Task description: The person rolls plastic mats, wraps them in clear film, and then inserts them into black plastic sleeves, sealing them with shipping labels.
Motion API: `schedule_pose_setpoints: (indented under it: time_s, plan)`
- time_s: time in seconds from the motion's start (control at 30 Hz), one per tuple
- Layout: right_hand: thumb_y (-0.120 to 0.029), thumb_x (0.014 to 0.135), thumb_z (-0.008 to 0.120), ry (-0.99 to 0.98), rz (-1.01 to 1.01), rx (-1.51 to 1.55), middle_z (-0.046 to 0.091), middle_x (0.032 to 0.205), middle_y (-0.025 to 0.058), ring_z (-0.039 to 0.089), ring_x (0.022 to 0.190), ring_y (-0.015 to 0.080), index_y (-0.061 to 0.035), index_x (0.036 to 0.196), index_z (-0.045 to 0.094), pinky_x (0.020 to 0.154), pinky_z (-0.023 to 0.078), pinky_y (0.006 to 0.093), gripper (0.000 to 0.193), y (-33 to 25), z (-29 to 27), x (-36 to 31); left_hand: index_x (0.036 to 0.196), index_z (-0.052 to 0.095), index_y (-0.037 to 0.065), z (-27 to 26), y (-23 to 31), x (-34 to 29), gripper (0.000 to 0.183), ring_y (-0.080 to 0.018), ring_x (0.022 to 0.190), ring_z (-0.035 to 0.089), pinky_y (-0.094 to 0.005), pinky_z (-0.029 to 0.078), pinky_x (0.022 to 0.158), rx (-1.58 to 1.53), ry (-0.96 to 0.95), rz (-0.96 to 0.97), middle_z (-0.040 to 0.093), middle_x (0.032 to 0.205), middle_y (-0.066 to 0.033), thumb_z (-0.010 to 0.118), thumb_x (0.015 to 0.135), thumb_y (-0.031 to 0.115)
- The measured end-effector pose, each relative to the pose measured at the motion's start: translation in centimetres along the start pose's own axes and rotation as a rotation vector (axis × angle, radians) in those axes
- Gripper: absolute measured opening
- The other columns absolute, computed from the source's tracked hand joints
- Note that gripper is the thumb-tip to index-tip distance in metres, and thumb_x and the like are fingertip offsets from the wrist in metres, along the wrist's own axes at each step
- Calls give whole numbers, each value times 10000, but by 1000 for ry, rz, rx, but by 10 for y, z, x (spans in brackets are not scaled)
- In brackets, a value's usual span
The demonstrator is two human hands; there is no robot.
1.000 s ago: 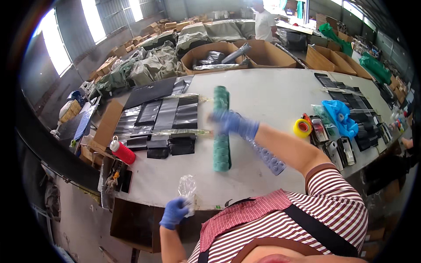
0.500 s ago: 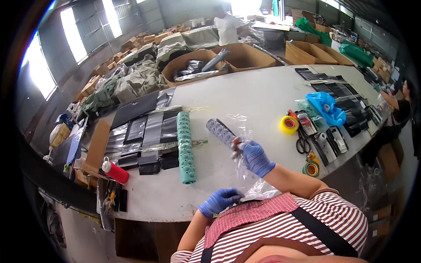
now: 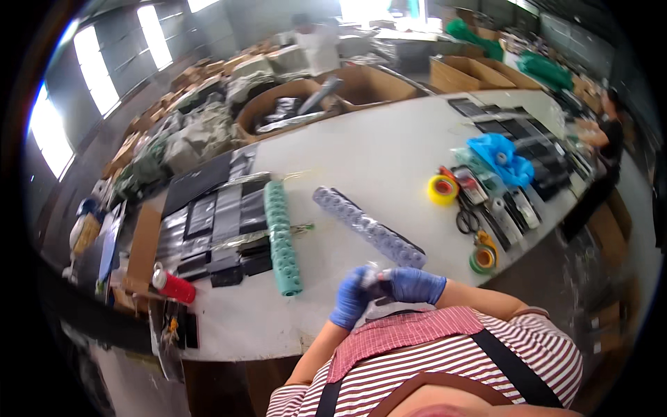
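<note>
My left hand (image 3: 352, 297) and my right hand (image 3: 415, 285), both in blue gloves, meet close to my body at the table's front edge. Between their closed fingers is thin, crumpled clear plastic film (image 3: 370, 272); whether it is a bag is hard to make out. Just beyond the hands a grey rolled mat (image 3: 368, 228) with round bumps lies slantwise on the table, its near end by my right hand. To the left a teal rolled mat (image 3: 282, 240) of the same bumpy kind lies lengthwise, apart from both hands.
Black plastic packages (image 3: 226, 212) cover the white table's (image 3: 368, 146) left side, near a red bottle (image 3: 174, 285). At right are yellow tape (image 3: 442, 189), scissors (image 3: 467, 222), green tape (image 3: 482, 259) and a blue bag (image 3: 501, 158). Cardboard boxes (image 3: 375, 87) stand behind. A co-worker (image 3: 603, 146) stands far right.
My right hand has come off the grey rolled mat and drawn back beside my left hand. The mat now lies whole in view. My left hand has risen slightly, and the film has bunched up.
</note>
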State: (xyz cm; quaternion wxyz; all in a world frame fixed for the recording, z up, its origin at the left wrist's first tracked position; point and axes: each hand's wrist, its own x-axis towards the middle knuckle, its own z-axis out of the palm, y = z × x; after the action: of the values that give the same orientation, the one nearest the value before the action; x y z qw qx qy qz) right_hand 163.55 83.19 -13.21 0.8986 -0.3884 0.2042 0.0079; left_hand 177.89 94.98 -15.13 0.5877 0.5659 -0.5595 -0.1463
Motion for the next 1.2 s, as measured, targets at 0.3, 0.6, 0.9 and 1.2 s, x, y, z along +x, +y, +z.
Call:
schedule_pose_setpoints:
  time_s: [0.3, 0.6, 0.9, 1.2]
  plan:
    - [-211, 800, 785, -162, -696, -197, 516, 1396, 104, 483, 1286, 267, -121, 1461, 420, 1085, 376, 388, 761, 64, -5, 63, 1168, 610, 83, -9, 15, 16, 391, -180, 959, 623, -342, 506, 818, -761, -124, -951, 651, 1074, -45, 628, 957, 411]
    - [-154, 973, 526, 503, -899, -1205, 612, 1309, 146, 652, 1078, 313, -126, 1327, 593, 953, 506, 377, 361, 62, 5, -35, 1378, 491, 56, -14, -5, 22, 499, -261, 1144, 602, -419, 470, 1010, -1064, -620, -923, 552, 1336, -143, 586, 980, 341]
    - [-362, 934, 642, 2260, 386, -194, 603, 1306, 198, 595, 1188, 251, 64, 1337, 528, 972, 500, 351, 596, 420, -193, -502, 1357, 543, 25, -1, -76, 20, 438, -195, 1131, 604, -330, 493, 949, -186, -684, -555, 625, 1255, -126, 648, 959, 173]
    - [-315, 892, 626, 1184, 600, -1434, 707, 951, 182, 687, 870, 345, -39, 967, 719, 764, 549, 421, 300, 391, -264, -362, 1439, 288, -8, 76, -136, 131, 1030, -352, 1238, 530, -446, 518, 914, -171, 132, -1281, 480, 1371, -245, 885, 695, 381]
